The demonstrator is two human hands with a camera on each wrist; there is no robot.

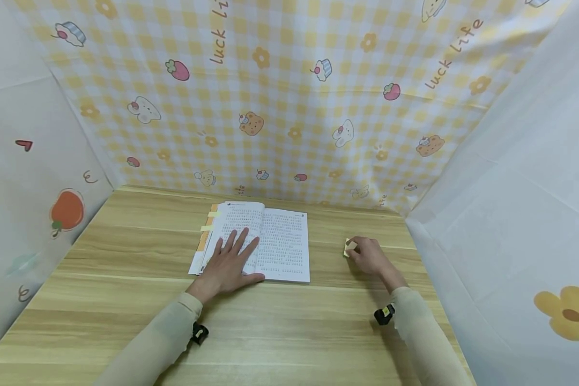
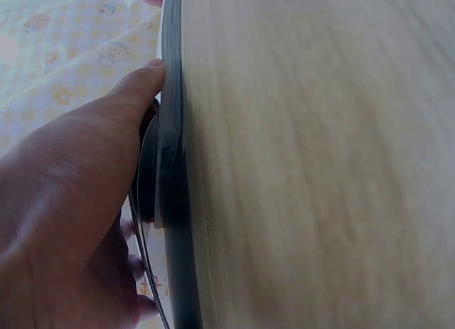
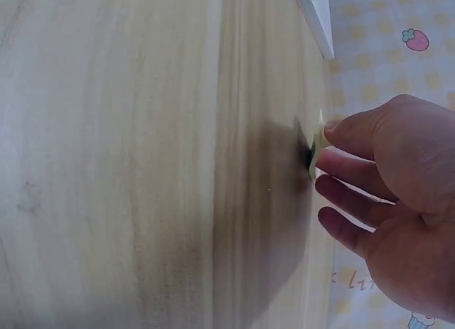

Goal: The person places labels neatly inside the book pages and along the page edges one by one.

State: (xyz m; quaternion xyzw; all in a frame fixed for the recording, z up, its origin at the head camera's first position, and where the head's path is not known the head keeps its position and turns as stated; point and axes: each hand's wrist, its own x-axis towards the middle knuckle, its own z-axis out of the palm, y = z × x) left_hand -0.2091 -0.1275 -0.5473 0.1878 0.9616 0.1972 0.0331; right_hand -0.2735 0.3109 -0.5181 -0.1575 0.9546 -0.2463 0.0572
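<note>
An open book [image 1: 283, 244] lies on the wooden table, its pages printed with lines of text. My left hand [image 1: 225, 266] rests spread across its left page, the thumb reaching over the lower edge near the spine. Pale yellow sticky tabs [image 1: 207, 228] stick out from the book's left side. To the right of the book, my right hand [image 1: 369, 255] pinches a small pale yellow sticky note [image 1: 350, 246] between thumb and index finger. The right wrist view shows that sticky note [image 3: 317, 148] close over the table, with the other fingers loosely bent behind it.
The wooden table [image 1: 289, 332] reaches back to a yellow checked cloth [image 1: 280, 107] hanging behind it. White cloth walls [image 1: 502, 214] stand at both sides, the right one close to my right forearm. A black wrist camera [image 1: 384, 314] sits at my right wrist.
</note>
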